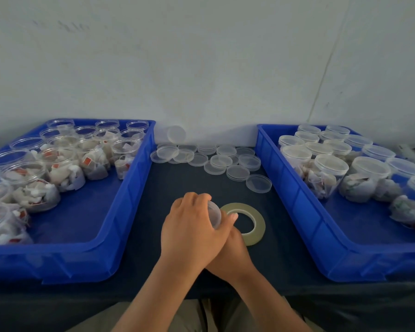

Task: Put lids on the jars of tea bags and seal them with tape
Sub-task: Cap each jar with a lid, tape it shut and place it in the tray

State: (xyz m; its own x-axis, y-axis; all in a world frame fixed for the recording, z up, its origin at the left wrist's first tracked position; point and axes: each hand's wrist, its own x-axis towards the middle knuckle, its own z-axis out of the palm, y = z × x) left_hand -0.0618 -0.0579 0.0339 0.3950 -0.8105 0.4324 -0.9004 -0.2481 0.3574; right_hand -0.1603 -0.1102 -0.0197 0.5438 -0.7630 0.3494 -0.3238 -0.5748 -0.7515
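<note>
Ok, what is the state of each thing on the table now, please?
Jars in left bin: open, no lids.
Jars in right bin: lids on.
Loose lids: lying unused, some stacked.
Tape roll: lying flat.
Middle jar: lid on, tilted, gripped by left hand.
Right hand: under left hand, fingers hidden.

A small packing bench: a workroom, not a home

I am at a table (189,183) covered in dark cloth and pushed up against a bare, scuffed white wall (201,68), and everything on it is set out for batch work. The blue bin on my left (58,259) is crowded with open jars (94,161) stuffed with tea bags. The matching blue bin on my right (345,259) holds rows of the same jars with lids on (328,173). A heap of loose clear lids (225,161) lies between them at the back, and a roll of tape (254,219) sits on the cloth close to me. Dozens of identical containers sorted into stock bins mark it as a hand-packing station.
</note>
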